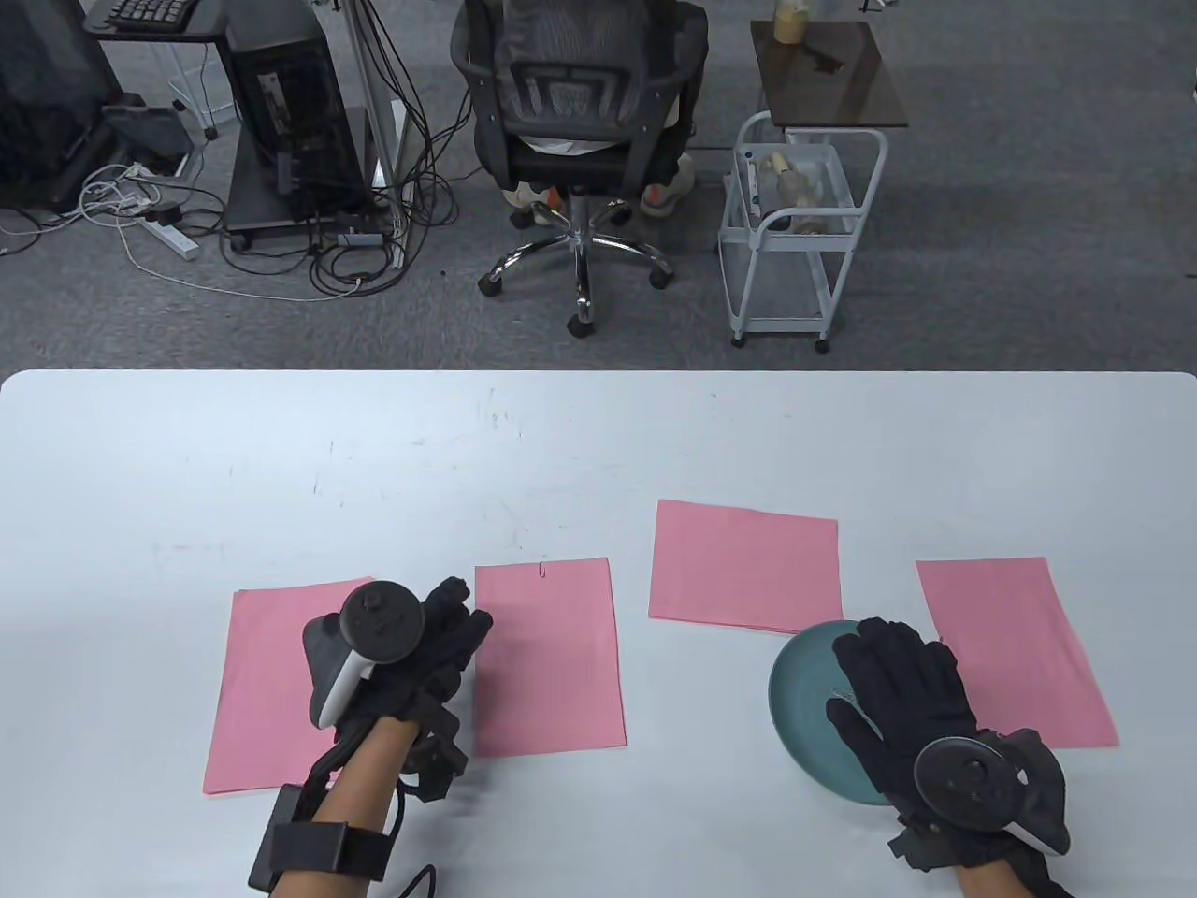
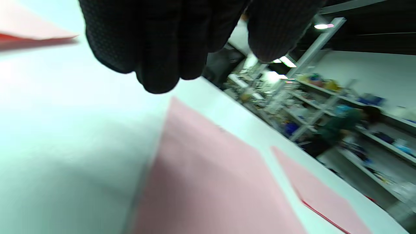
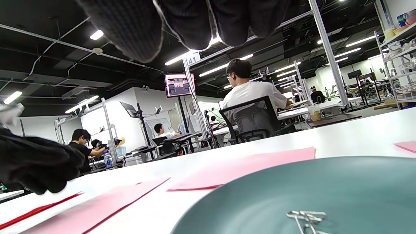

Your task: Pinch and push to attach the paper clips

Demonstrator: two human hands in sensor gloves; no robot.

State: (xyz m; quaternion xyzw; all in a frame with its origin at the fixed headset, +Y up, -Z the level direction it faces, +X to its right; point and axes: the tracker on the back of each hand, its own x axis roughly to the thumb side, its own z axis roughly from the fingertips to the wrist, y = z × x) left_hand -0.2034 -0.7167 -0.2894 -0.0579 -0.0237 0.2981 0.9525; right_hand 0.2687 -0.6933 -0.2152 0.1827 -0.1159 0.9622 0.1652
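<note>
Worktop (image 1: pixel 598 440) white, scuffed, carrying four pink paper stacks in a loose row. Far-left stack (image 1: pixel 271 683) partly under the left hand (image 1: pixel 411 655); second stack (image 1: pixel 547 655) just beside that hand, a single paper clip (image 1: pixel 542 567) already on its top edge. Third stack (image 1: pixel 745 566) set further back, its near edge just beside the rim of a teal plate (image 1: pixel 800 669). Fourth stack (image 1: pixel 1019 650) at the far right.

Left hand raised over the gap between the first two stacks, fingers (image 2: pixel 156 48) curled downward and bunched together, nothing seen between them; loosely curled or closed, cannot tell which for certain from the blurred wrist view. Tracker (image 1: pixel 379 622) strapped on the back of that hand.

Right hand (image 1: pixel 902 692) spread flat over the teal plate, fingers (image 1: pixel 874 650) straight and relaxed, reaching toward the plate's far rim, gripping nothing visible. Second tracker (image 1: pixel 968 772) on its back.

Loose paper clips (image 3: pixel 305 217) lying in a small tangle inside the plate, seen from the right wrist view under the hanging fingertips, not touched by them.

Beyond the worktop: an office chair (image 1: pixel 580 140) with someone seated facing away, a white trolley (image 1: pixel 800 234), cables on grey carpet.
</note>
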